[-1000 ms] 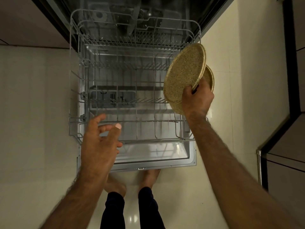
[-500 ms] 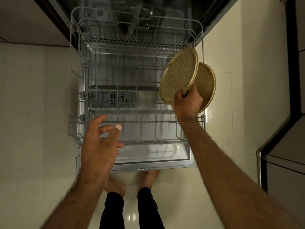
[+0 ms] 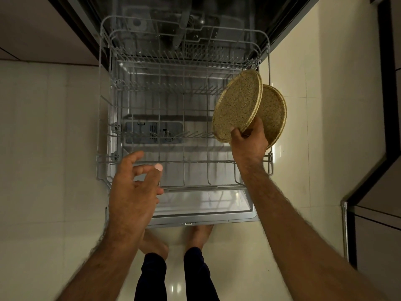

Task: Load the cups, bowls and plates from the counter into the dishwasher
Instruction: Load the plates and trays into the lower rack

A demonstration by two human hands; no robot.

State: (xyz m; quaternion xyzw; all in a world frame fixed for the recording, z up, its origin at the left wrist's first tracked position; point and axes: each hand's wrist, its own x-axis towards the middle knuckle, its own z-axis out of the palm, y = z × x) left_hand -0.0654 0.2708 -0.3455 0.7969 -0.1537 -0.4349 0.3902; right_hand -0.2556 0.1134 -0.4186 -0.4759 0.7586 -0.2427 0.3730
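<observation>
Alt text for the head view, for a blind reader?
A person's right hand holds two round speckled tan plates, fanned apart, over the right side of a pulled-out grey wire dishwasher rack. The open left hand hovers near its front edge.

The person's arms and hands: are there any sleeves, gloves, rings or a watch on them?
No. The left forearm and right forearm are bare and hairy; no sleeve shows. The left hand and right hand wear no glove, ring or watch that I can see.
</observation>
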